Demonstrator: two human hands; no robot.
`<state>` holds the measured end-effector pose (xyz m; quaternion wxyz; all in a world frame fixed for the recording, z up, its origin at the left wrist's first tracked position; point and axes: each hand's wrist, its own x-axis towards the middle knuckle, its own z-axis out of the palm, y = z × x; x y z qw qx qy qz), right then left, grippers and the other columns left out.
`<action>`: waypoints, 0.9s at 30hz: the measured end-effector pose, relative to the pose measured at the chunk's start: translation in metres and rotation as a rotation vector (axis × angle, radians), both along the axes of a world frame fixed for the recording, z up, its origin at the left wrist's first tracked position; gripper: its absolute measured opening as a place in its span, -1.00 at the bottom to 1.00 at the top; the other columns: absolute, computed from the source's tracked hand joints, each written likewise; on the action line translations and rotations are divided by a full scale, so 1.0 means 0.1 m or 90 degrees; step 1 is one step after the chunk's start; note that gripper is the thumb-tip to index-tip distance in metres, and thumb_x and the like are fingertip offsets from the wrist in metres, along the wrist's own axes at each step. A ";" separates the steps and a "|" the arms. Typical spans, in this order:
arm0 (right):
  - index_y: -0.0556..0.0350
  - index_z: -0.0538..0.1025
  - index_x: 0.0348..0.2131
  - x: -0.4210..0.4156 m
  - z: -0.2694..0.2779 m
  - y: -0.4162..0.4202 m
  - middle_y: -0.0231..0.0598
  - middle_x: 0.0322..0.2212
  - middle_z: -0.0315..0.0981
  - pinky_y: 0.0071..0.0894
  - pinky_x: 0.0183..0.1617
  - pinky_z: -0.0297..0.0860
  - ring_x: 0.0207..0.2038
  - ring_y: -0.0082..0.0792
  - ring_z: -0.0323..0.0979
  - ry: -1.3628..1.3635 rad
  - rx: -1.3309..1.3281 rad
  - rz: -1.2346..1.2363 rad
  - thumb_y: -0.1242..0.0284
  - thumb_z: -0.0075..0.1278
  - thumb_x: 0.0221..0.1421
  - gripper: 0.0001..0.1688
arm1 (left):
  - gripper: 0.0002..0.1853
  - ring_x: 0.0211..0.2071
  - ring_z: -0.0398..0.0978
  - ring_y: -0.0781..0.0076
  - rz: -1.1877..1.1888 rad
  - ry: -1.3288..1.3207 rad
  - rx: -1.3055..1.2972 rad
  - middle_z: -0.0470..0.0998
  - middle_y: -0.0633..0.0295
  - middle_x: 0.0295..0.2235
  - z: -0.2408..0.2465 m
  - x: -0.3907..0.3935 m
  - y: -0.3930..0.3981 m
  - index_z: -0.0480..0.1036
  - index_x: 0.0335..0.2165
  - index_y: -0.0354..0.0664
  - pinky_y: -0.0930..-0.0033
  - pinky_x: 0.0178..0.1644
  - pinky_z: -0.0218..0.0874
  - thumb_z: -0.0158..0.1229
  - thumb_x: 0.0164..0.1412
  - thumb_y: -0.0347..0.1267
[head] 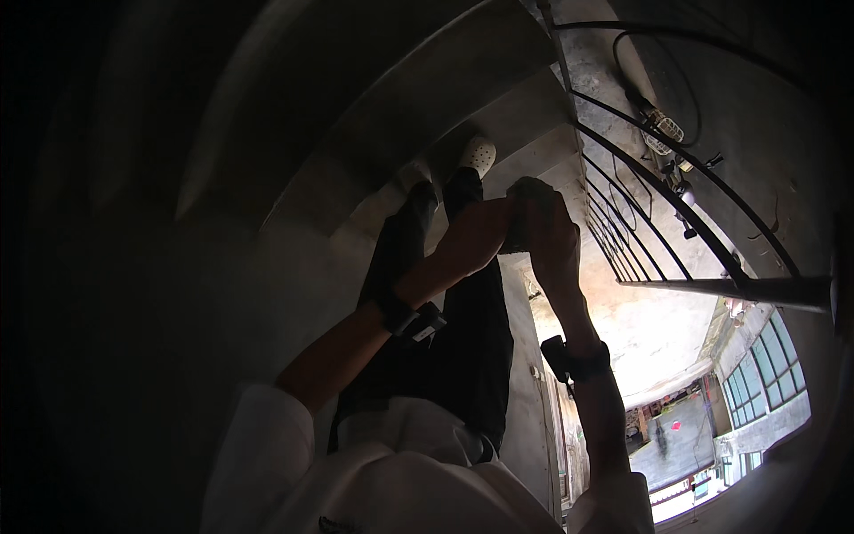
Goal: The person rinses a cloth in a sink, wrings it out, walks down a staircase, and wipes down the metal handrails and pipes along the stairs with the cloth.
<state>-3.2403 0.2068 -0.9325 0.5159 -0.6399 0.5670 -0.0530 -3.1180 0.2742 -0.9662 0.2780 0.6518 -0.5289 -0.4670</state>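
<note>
Both of my hands meet in front of my legs, in deep shade, on a dark, roughly block-shaped object (518, 237). What it is made of cannot be told. My left hand (492, 223) grips it from the left. My right hand (555, 217) holds its right side, and the fingers of both hands are mostly lost in shadow. Each wrist carries a black strap with a small box, the left box (423, 324) and the right box (555, 350).
Concrete stairs (400, 107) run under my feet, one in a pale perforated clog (479, 155). A dark metal railing (680, 193) with a round handrail (767, 292) borders them on the right. Past it are a bright floor, a caged lamp (662, 130) with cables, and paned windows (767, 367).
</note>
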 end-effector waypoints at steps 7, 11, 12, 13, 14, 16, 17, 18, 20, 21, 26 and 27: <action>0.21 0.30 -0.23 0.00 -1.87 -0.48 0.15 -0.50 0.42 -0.13 -0.51 0.37 -0.44 0.13 0.43 0.002 -0.083 0.103 0.42 -0.17 0.13 -0.76 | -0.76 -0.58 0.40 0.30 0.047 -0.014 0.112 0.39 0.04 -0.57 -1.69 0.05 -0.33 0.31 -0.45 -0.35 0.34 -0.50 0.26 -0.24 0.23 -0.42; 0.18 0.28 -0.18 0.11 -2.77 -0.70 0.13 -0.55 0.43 -0.19 -0.48 0.35 -0.42 0.08 0.46 -0.035 -0.148 -0.035 0.39 -0.15 0.14 -0.72 | -0.60 -0.50 0.37 0.46 0.335 0.410 0.278 0.41 0.19 -0.48 -2.60 0.01 -0.63 0.36 -0.32 -0.31 0.39 -0.38 0.23 -0.33 0.29 -0.23; 0.14 0.26 -0.12 0.10 -3.08 -0.75 0.12 -0.54 0.43 -0.20 -0.43 0.34 -0.42 0.05 0.47 -0.067 -0.208 -0.044 0.36 -0.17 0.16 -0.67 | -0.57 -0.47 0.36 0.48 0.371 0.468 0.275 0.42 0.21 -0.44 -2.85 0.01 -0.71 0.37 -0.29 -0.31 0.39 -0.34 0.22 -0.33 0.29 -0.19; 0.14 0.27 -0.12 0.07 -3.33 -0.77 0.09 -0.55 0.43 -0.22 -0.42 0.34 -0.44 0.00 0.47 -0.100 -0.230 -0.055 0.35 -0.18 0.17 -0.68 | -0.56 -0.43 0.37 0.49 0.403 0.494 0.273 0.42 0.22 -0.40 -2.98 -0.03 -0.80 0.36 -0.25 -0.30 0.39 -0.30 0.22 -0.33 0.29 -0.17; 0.14 0.28 -0.13 0.02 -3.56 -0.85 0.06 -0.55 0.43 -0.25 -0.41 0.33 -0.46 -0.04 0.47 -0.132 -0.254 -0.065 0.33 -0.18 0.18 -0.68 | -0.55 -0.39 0.38 0.50 0.435 0.520 0.269 0.43 0.23 -0.36 -3.11 -0.10 -0.91 0.36 -0.22 -0.29 0.39 -0.26 0.22 -0.32 0.29 -0.15; 0.18 0.34 -0.18 -0.01 -3.75 -0.98 -0.06 -0.58 0.39 -0.37 -0.40 0.30 -0.53 -0.28 0.38 -0.224 -0.243 -0.086 0.28 -0.20 0.20 -0.66 | -0.54 -0.31 0.40 0.51 0.510 0.612 0.250 0.44 0.23 -0.30 -3.27 -0.29 -1.02 0.35 -0.17 -0.26 0.41 -0.21 0.22 -0.32 0.28 -0.13; 0.19 0.38 -0.23 -0.04 -3.89 -1.03 -0.10 -0.57 0.35 -0.45 -0.39 0.27 -0.53 -0.39 0.28 -0.287 -0.288 -0.116 0.28 -0.21 0.20 -0.67 | -0.54 -0.28 0.41 0.51 0.539 0.680 0.227 0.44 0.23 -0.29 -3.35 -0.39 -1.10 0.34 -0.16 -0.25 0.42 -0.19 0.23 -0.33 0.28 -0.12; 0.23 0.39 -0.22 -0.12 -4.01 -1.13 -0.17 -0.49 0.37 -0.49 -0.32 0.26 -0.45 -0.45 0.28 -0.272 -0.289 -0.087 0.28 -0.23 0.21 -0.64 | -0.54 -0.25 0.41 0.51 0.558 0.752 0.192 0.43 0.22 -0.27 -3.45 -0.47 -1.24 0.33 -0.15 -0.24 0.43 -0.18 0.23 -0.33 0.28 -0.12; 0.27 0.40 -0.17 -0.35 -4.11 -1.44 -0.22 -0.37 0.38 -0.55 -0.23 0.25 -0.37 -0.50 0.30 -0.227 -0.154 -0.080 0.29 -0.21 0.20 -0.61 | -0.54 -0.17 0.39 0.52 0.537 0.842 0.176 0.42 0.28 -0.21 -3.49 -0.67 -1.44 0.28 -0.09 -0.16 0.43 -0.12 0.23 -0.35 0.28 -0.08; 0.25 0.41 -0.22 -0.41 -4.12 -1.50 -0.23 -0.41 0.37 -0.56 -0.25 0.25 -0.39 -0.53 0.30 -0.259 -0.290 -0.097 0.29 -0.19 0.18 -0.64 | -0.54 -0.15 0.38 0.54 0.503 0.924 0.156 0.41 0.30 -0.19 -3.55 -0.79 -1.53 0.26 -0.07 -0.13 0.43 -0.11 0.22 -0.35 0.28 -0.07; 0.18 0.42 -0.29 -0.54 -4.24 -1.78 -0.03 -0.50 0.41 -0.31 -0.31 0.30 -0.43 -0.12 0.42 -0.049 -0.397 0.057 0.19 -0.09 0.10 -0.61 | -0.57 -0.34 0.40 0.55 0.470 0.959 0.038 0.42 0.36 -0.33 -4.13 -1.08 -1.66 0.31 -0.19 -0.06 0.43 -0.28 0.25 -0.33 0.26 -0.01; 0.18 0.43 -0.29 -0.58 -4.26 -1.73 -0.02 -0.50 0.40 -0.31 -0.31 0.30 -0.44 -0.13 0.41 -0.020 -0.363 -0.001 0.19 -0.08 0.10 -0.61 | -0.56 -0.33 0.42 0.55 0.474 0.952 0.059 0.43 0.35 -0.31 -4.18 -1.14 -1.64 0.31 -0.19 -0.08 0.43 -0.26 0.26 -0.32 0.27 -0.01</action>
